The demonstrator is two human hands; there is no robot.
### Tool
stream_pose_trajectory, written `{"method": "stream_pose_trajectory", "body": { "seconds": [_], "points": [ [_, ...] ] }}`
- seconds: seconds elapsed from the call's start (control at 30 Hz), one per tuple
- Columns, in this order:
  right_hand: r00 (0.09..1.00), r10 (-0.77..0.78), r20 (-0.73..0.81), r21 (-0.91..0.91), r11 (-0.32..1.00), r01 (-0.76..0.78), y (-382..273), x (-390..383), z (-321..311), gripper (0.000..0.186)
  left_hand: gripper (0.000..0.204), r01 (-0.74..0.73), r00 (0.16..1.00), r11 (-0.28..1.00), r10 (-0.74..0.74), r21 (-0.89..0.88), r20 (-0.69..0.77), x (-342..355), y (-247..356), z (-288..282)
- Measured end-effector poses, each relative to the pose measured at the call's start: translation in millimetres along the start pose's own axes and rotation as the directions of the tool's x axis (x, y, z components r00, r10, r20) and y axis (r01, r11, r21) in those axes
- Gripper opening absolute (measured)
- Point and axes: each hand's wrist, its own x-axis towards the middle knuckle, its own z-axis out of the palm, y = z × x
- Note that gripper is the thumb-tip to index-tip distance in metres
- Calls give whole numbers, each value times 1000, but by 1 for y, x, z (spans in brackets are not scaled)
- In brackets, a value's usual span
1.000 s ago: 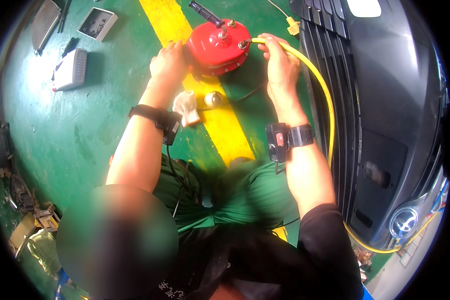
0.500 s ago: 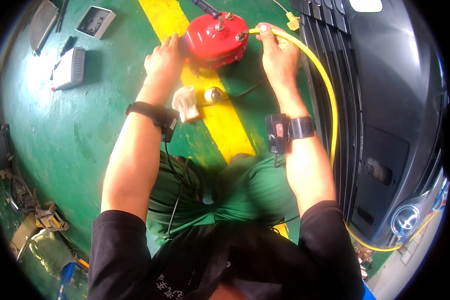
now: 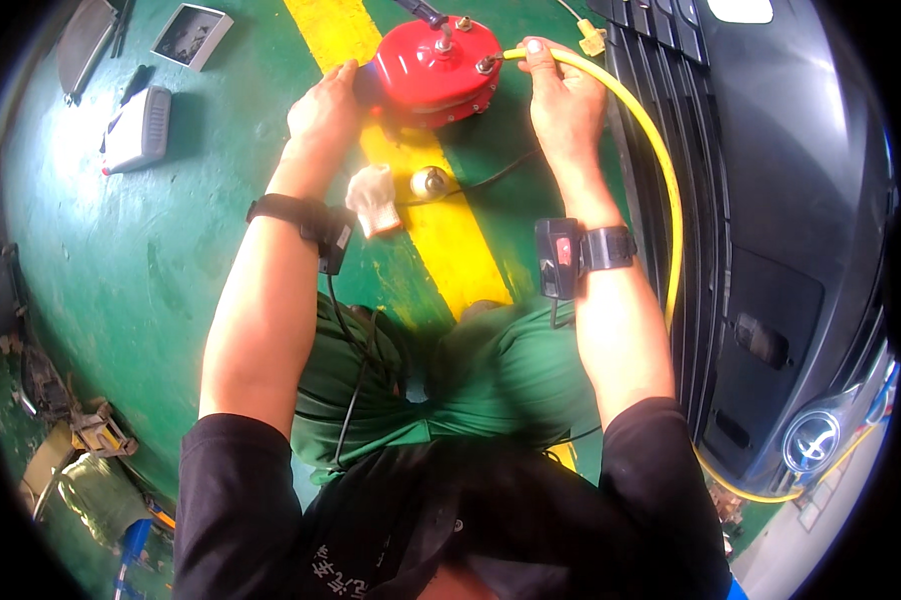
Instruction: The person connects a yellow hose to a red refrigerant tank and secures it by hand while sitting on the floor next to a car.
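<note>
My left hand [image 3: 326,100] is curled at the left side of a rounded red metal canister [image 3: 431,80], seemingly gripping it; glare blurs the contact. The canister has brass fittings and a black handle rising from its top. At its right, my right hand [image 3: 561,105] grips a yellow hose [image 3: 656,150] close to where it joins a fitting. Nearer me lie a whitish glove [image 3: 373,197] and a round silvery object [image 3: 430,183] beside a dark cable, on and around a yellow floor stripe.
A dark car bumper with grille [image 3: 791,220] fills the right side. On the green floor [image 3: 101,260] at left are a white jug [image 3: 141,130], an open tray [image 3: 191,35] and a grey panel [image 3: 89,45]. Assorted parts and rags [image 3: 106,500] lie at lower left.
The canister and both my hands have shifted slightly farther forward, away from me. The floor items also sit a little higher in the view.
</note>
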Motion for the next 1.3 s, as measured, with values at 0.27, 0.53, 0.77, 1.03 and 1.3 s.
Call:
{"method": "stream_pose_trajectory", "body": {
  "seconds": [0.27,0.53,0.77,1.03,1.3],
  "points": [
    [1000,10,-12,-107,994,-11,0,1,-1,31,72,-5,1000,1000,5,-6,-27,4,0,1],
    [987,154,-45,-116,981,-158,12,15,-13,36,61,-2,987,995,18,-101,159,-2,25,-19],
    [982,186,-32,-81,979,-188,16,15,-10,36,53,29,973,993,-1,-118,230,-11,36,-31],
    [977,182,115,150,969,-198,28,13,-2,31,55,-14,978,997,28,-71,207,-7,34,-22],
    [983,181,35,-67,982,-178,27,11,-2,30,57,-34,968,999,31,6,248,-10,35,-27]
  ]
}}
